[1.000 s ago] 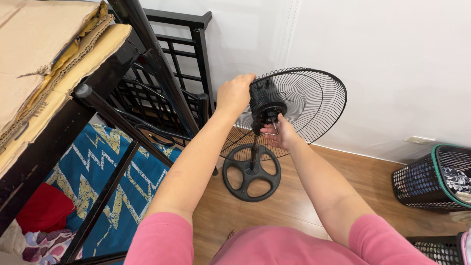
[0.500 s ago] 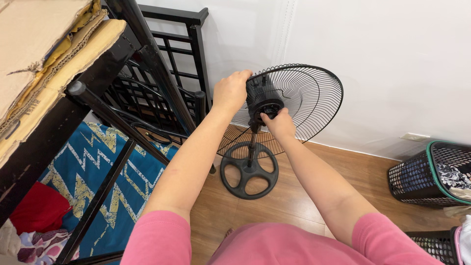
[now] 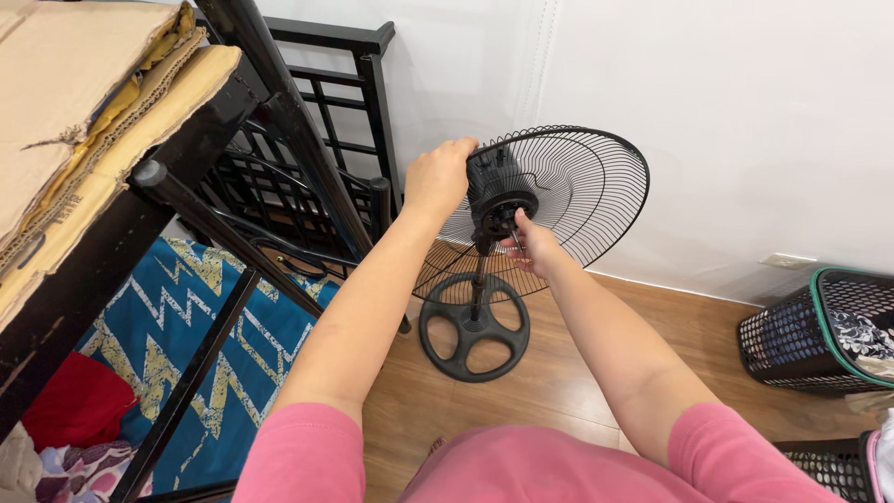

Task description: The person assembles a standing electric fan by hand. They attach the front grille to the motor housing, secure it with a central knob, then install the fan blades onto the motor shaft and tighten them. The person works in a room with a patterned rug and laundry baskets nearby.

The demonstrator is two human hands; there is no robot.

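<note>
- My left hand (image 3: 440, 177) grips the top rear of the fan motor (image 3: 494, 182), fingers curled over the black housing and closed on it.
- My right hand (image 3: 533, 247) sits just below and in front of the motor, its fingertips (image 3: 518, 222) pinched narrow at the hub (image 3: 501, 220) around the shaft; whether they hold a small part there, I cannot tell.
- The fan (image 3: 521, 210) stands on the wooden floor (image 3: 577, 373) close to the white wall (image 3: 726, 121), between my two forearms.
- The rear wire guard (image 3: 596, 186) is round and black and tilts up towards me; no blade shows in front of it.
- A thin black pole (image 3: 479, 284) runs from the motor down to the round spoked base (image 3: 473, 328), which rests flat on the floor.
- The black metal bed frame (image 3: 326, 140) stands to the left of the fan, its end rail just beside my left wrist.
- Flattened cardboard (image 3: 84, 102) lies on the upper bunk at the top left.
- A blue sheet with a yellow and white zigzag pattern (image 3: 186, 326) covers the lower bed, with a red cloth (image 3: 79, 401) at its near corner.
- A black laundry basket with a green rim (image 3: 819, 335) stands on the floor at the right, well apart from the fan.
- Pink sleeves (image 3: 298, 456) cover my upper arms at the bottom edge.
</note>
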